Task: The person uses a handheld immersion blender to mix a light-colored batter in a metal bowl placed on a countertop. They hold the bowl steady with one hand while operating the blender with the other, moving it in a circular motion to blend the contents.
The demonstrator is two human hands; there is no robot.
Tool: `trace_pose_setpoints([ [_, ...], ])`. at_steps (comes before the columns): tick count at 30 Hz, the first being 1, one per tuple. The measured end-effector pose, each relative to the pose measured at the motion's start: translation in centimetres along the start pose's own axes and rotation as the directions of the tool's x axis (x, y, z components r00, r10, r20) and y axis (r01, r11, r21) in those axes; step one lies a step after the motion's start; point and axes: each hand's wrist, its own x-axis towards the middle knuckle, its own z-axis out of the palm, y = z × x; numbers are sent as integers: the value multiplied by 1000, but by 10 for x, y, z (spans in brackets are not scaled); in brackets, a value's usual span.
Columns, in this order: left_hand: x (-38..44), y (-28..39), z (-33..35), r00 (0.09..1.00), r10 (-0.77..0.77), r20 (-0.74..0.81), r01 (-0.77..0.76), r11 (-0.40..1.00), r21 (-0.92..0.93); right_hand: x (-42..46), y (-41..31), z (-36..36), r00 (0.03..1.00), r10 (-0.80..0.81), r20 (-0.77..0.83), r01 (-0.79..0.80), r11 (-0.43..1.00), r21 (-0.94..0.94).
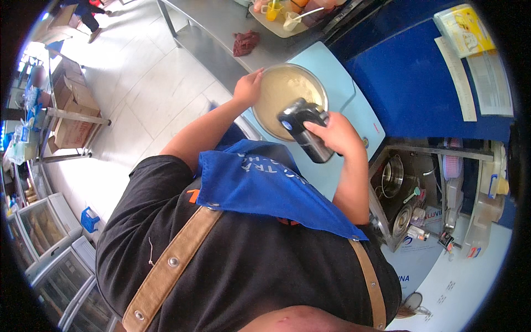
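Observation:
A round metal bowl [322,84] holds a smooth, pale cream-coloured batter [276,89]. It rests on a light blue board or top [352,108]. My left hand [249,88] grips the bowl's rim on its left side. In my right hand [341,132] is a black and silver electric hand mixer [312,139], held tilted with its front end over the bowl. The mixer's body hides its beaters, and its outline is slightly blurred. A dark cord runs across the blue top to the right of the bowl.
Beyond the bowl, a dark red cloth [245,43] and a tray [259,18] of cups lie on a steel counter [211,27]. Shelving [375,166] with pots stands right. Cardboard boxes [76,110], a blue plastic stool [89,220] and chest freezers [43,226] are left. A person's leg [89,20] shows far off.

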Motion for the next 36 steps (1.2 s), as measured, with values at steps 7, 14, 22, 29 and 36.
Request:
trace_pose_setpoints([
  [7,5,-2,1,1000,20,-4,-20,1000,-2,81,-3,8,977,-43,-210,47,999,15],
  [14,7,-11,4,999,52,-11,-52,999,16,36,30,-30,971,106,-212,-127,988,-84],
  [22,2,-1,4,999,49,-11,-49,999,-1,7,22,0,998,-32,-63,28,998,-62],
  [29,6,2,1,998,62,-2,-62,998,17,76,2,-2,981,-3,-192,12,999,45],
  [36,4,-1,7,998,67,-10,-67,998,-5,54,41,-42,964,118,-237,-122,993,0],
])
